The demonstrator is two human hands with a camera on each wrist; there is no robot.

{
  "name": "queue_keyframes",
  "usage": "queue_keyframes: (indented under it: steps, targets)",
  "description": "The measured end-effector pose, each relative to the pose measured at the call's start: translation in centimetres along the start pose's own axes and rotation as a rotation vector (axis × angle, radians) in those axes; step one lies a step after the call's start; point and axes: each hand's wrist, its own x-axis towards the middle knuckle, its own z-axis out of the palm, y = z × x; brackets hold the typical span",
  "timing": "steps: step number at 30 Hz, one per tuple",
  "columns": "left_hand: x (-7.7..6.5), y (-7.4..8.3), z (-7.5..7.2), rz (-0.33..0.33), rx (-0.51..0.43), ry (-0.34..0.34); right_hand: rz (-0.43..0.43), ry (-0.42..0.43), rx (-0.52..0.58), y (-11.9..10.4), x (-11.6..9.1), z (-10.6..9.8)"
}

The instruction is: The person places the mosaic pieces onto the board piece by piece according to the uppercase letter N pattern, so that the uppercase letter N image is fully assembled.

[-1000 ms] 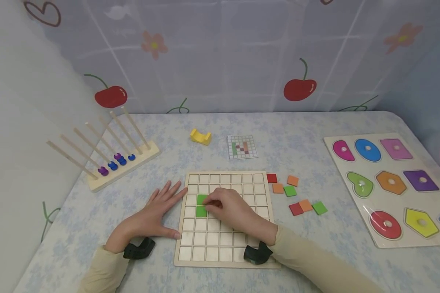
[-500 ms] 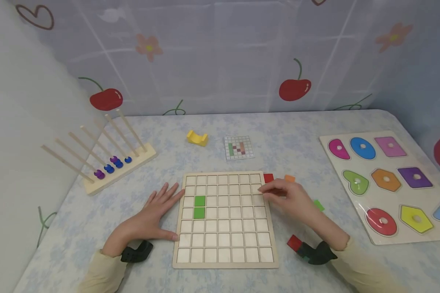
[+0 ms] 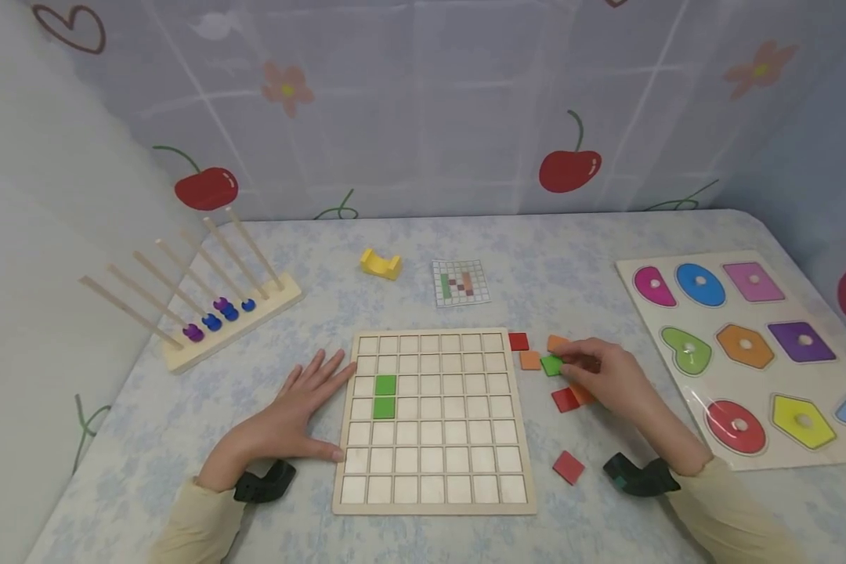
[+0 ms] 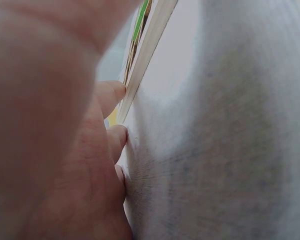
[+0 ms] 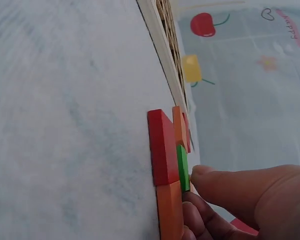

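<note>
In the head view, my left hand (image 3: 291, 419) lies with spread fingers at the left edge of the wooden grid board (image 3: 432, 507), thumb and index fingertip touching its rim. Two green square tiles (image 3: 385, 397) sit one above the other in the board's cells. Right of the board, my right hand (image 3: 616, 384) has its thumb and curled fingers at the edge of a loose green tile (image 3: 551, 365), pinching it. In the right wrist view, the thumb is against this green tile (image 5: 183, 167), beside a red tile (image 5: 162, 147) and an orange tile (image 5: 170, 210).
More loose tiles lie nearby, including a red tile (image 3: 569, 468). Behind the board are a printed pattern card (image 3: 461, 283) and a yellow notched block (image 3: 381, 264). A peg rack with beads (image 3: 236, 321) stands left; a shape puzzle (image 3: 729, 376) lies right.
My right hand has left the green tiles on the board and moved right to the loose tiles. The lower red tile, earlier covered by the sleeve, now shows. My left hand stays put.
</note>
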Motion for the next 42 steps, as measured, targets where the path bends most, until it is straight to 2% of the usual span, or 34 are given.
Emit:
queue_keyframes:
  steps: [6,12,18,24,28,33,38,40,42]
  targets:
    - [0.1,0.0,-0.2,0.0,0.009,-0.006,-0.096,0.013,-0.07,-0.2,0.2,0.2]
    - [0.1,-0.1,-0.2,0.018,0.004,0.005,-0.119,0.032,-0.077,-0.5,0.1,0.3]
    - [0.2,0.0,-0.2,0.016,0.006,0.002,-0.051,0.055,-0.086,-0.5,0.1,0.4]
    - [0.3,0.0,-0.2,0.005,0.013,-0.007,-0.016,0.039,-0.038,-0.5,0.1,0.0]
    - [0.3,0.1,-0.2,0.003,0.011,-0.008,-0.009,0.006,0.072,-1.2,0.1,-0.3]
    - [0.1,0.0,-0.1,0.021,0.011,0.01,-0.039,-0.076,0.28,-3.8,0.5,0.6]
    - [0.1,-0.1,-0.1,0.009,0.007,0.005,-0.056,-0.244,0.555,-7.2,0.6,3.7]
    - [0.1,-0.1,-0.1,0.006,0.002,0.002,-0.048,-0.315,0.635,-8.5,0.6,5.4]
    - [0.0,-0.1,-0.1,0.004,0.0,0.0,-0.056,-0.365,0.657,-9.7,0.5,7.0]
